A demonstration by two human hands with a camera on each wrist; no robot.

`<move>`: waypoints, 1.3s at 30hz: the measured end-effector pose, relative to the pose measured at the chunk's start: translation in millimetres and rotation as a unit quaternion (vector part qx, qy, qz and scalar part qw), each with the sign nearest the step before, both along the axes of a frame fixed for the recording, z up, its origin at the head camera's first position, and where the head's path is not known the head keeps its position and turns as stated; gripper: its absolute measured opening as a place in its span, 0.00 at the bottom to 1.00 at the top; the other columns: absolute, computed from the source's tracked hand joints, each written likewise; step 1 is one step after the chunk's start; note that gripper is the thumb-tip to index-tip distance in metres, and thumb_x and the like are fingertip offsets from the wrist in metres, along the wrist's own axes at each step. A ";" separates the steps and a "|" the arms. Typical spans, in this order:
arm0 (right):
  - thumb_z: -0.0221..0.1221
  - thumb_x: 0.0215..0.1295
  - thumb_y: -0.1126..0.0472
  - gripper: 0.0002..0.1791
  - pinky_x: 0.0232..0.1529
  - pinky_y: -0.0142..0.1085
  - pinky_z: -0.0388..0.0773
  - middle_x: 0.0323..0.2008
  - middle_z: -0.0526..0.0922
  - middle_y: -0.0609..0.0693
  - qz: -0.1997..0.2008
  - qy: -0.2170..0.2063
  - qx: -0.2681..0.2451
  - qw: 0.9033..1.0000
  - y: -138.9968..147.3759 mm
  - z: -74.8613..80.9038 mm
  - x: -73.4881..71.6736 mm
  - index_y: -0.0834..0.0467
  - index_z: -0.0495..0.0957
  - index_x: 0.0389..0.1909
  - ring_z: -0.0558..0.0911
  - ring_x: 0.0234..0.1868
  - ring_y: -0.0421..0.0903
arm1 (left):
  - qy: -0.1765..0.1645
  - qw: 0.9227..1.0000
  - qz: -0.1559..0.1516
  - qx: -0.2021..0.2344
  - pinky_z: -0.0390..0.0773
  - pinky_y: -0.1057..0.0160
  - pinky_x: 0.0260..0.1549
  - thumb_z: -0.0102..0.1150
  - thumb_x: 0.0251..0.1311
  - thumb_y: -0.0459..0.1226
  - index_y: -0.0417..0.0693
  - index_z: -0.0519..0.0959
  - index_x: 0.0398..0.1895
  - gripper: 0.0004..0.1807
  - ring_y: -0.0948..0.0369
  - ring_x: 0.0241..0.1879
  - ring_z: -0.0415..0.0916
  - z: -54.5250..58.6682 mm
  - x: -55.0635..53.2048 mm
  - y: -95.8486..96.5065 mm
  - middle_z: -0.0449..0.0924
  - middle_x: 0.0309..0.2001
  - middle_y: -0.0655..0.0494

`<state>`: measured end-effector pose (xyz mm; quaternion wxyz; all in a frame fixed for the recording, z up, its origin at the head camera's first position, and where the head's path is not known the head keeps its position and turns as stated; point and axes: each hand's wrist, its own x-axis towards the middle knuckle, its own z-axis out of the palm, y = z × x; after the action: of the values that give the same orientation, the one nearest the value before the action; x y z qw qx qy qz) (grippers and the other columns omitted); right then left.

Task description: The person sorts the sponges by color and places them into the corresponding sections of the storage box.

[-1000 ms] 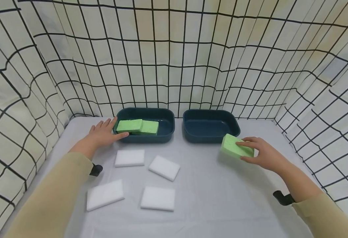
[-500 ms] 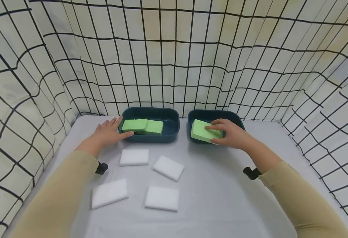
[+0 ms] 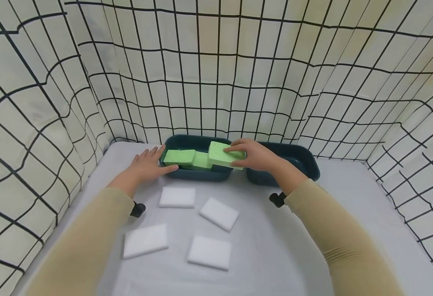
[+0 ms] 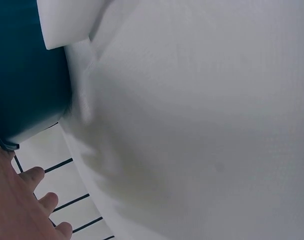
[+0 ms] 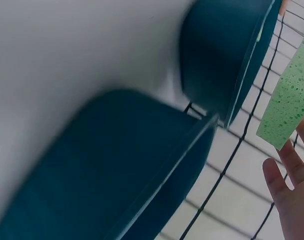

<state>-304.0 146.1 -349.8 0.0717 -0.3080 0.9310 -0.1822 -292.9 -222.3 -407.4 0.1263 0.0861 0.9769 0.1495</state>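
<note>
My right hand [image 3: 255, 155] pinches a green sponge [image 3: 221, 154] over the right end of the left dark teal tub [image 3: 201, 175]. In the right wrist view, the porous side of this sponge [image 5: 287, 100] shows at the fingertips, above the rims. Two more green sponges lie in that tub: one at the left [image 3: 179, 157] overlaps another [image 3: 202, 160], which the held sponge partly covers. My left hand [image 3: 147, 166] rests at the tub's left end, fingers spread, thumb along the front rim. In the left wrist view, the left hand [image 4: 16, 200] touches the tub's rim.
A second teal tub [image 3: 305, 176] stands to the right, partly behind my right forearm. Several white sponge blocks [image 3: 177, 197] lie on the white-covered table [image 3: 260, 255] in front. Black netting [image 3: 216, 82] over white cloth rises behind and at both sides.
My right hand has carried the green sponge leftward, past the right tub to over the left one. My left hand has stayed at the left tub's end while the head view shifted rightward.
</note>
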 end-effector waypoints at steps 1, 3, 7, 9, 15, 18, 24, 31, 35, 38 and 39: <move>0.65 0.65 0.47 0.28 0.66 0.50 0.65 0.69 0.68 0.50 0.000 -0.004 0.004 1.000 -4.8 -0.9 -1.9 0.40 0.75 0.66 0.64 0.70 0.52 | 0.001 1.000 0.000 0.000 0.31 0.32 0.68 0.36 0.52 0.81 0.48 0.33 0.80 0.66 0.34 0.75 0.30 0.3 -0.3 1.3 0.34 0.78 0.36; 0.65 0.65 0.47 0.28 0.67 0.51 0.65 0.69 0.68 0.49 0.002 -0.011 0.015 1.000 -13.9 -3.4 -5.9 0.40 0.75 0.66 0.63 0.70 0.52 | 0.001 1.000 0.000 0.002 0.31 0.32 0.68 0.36 0.52 0.80 0.48 0.33 0.80 0.65 0.34 0.75 0.30 1.6 -0.5 3.5 0.34 0.78 0.36; 0.65 0.65 0.45 0.28 0.68 0.52 0.63 0.68 0.68 0.50 0.009 -0.016 0.039 0.999 -27.1 -10.5 -13.6 0.40 0.75 0.66 0.64 0.70 0.52 | -0.001 1.000 -0.002 0.005 0.31 0.32 0.68 0.36 0.51 0.81 0.49 0.32 0.80 0.65 0.34 0.75 0.30 2.2 -1.9 5.4 0.34 0.78 0.37; 0.65 0.65 0.44 0.29 0.68 0.52 0.63 0.68 0.69 0.50 0.012 -0.016 0.049 0.999 -31.9 -12.9 -16.8 0.40 0.74 0.67 0.64 0.70 0.52 | 0.001 1.000 -0.004 0.003 0.31 0.32 0.69 0.35 0.51 0.81 0.49 0.32 0.80 0.66 0.34 0.75 0.30 1.8 -2.9 5.9 0.34 0.78 0.37; 0.63 0.66 0.45 0.28 0.68 0.50 0.63 0.68 0.70 0.50 0.019 -0.018 0.074 0.997 -41.0 -20.1 -25.9 0.42 0.74 0.67 0.66 0.69 0.53 | 0.002 1.000 -0.005 0.001 0.32 0.32 0.69 0.35 0.49 0.82 0.50 0.32 0.80 0.66 0.34 0.75 0.30 0.2 -5.1 6.8 0.34 0.79 0.37; 0.62 0.67 0.46 0.28 0.68 0.49 0.63 0.68 0.69 0.50 0.019 -0.017 0.092 0.995 -44.2 -26.4 -30.2 0.41 0.73 0.68 0.66 0.69 0.52 | 0.002 1.000 -0.005 0.000 0.32 0.32 0.69 0.35 0.49 0.82 0.50 0.32 0.80 0.66 0.34 0.75 0.30 -0.3 -5.6 6.9 0.35 0.78 0.36; 0.62 0.68 0.44 0.29 0.71 0.53 0.57 0.69 0.69 0.50 0.016 0.000 0.131 0.991 -51.5 -34.4 -35.1 0.40 0.72 0.69 0.66 0.70 0.51 | -0.001 1.000 -0.004 -0.004 0.32 0.32 0.68 0.35 0.51 0.81 0.49 0.32 0.80 0.65 0.34 0.75 0.30 0.4 -4.8 7.9 0.35 0.78 0.36; 0.64 0.65 0.42 0.32 0.70 0.51 0.61 0.70 0.68 0.51 0.023 0.024 0.122 0.992 -55.3 -28.9 -34.5 0.43 0.72 0.69 0.66 0.70 0.51 | -0.004 1.000 0.000 -0.004 0.32 0.32 0.69 0.36 0.52 0.80 0.49 0.32 0.80 0.65 0.34 0.75 0.30 -0.4 -4.4 4.4 0.34 0.78 0.36; 0.65 0.63 0.41 0.34 0.69 0.49 0.63 0.70 0.67 0.51 0.013 0.021 0.074 0.997 -55.2 -23.7 -32.4 0.44 0.71 0.69 0.65 0.71 0.51 | -0.008 1.000 0.003 -0.004 0.31 0.32 0.68 0.35 0.51 0.81 0.49 0.32 0.80 0.66 0.33 0.75 0.30 -2.0 -4.4 0.7 0.34 0.78 0.37; 0.65 0.63 0.41 0.34 0.69 0.50 0.62 0.71 0.66 0.51 0.000 0.012 0.051 0.999 -53.7 -21.0 -29.8 0.44 0.71 0.70 0.63 0.72 0.52 | -0.008 1.000 0.003 -0.004 0.31 0.32 0.68 0.34 0.50 0.82 0.48 0.31 0.80 0.66 0.33 0.74 0.30 -3.5 -5.3 -0.4 0.33 0.78 0.36; 0.65 0.63 0.41 0.34 0.69 0.51 0.62 0.71 0.66 0.51 -0.003 0.009 0.045 0.999 -53.0 -20.4 -29.0 0.44 0.71 0.70 0.63 0.72 0.52 | -0.008 1.000 0.002 -0.005 0.31 0.32 0.68 0.34 0.50 0.82 0.49 0.31 0.80 0.67 0.33 0.75 0.30 -4.1 -5.8 -0.5 0.33 0.78 0.36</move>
<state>-332.9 93.1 -370.3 0.0763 -0.3032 0.9399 -0.1370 -298.7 -222.9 -411.5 0.1340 0.0820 0.9768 0.1453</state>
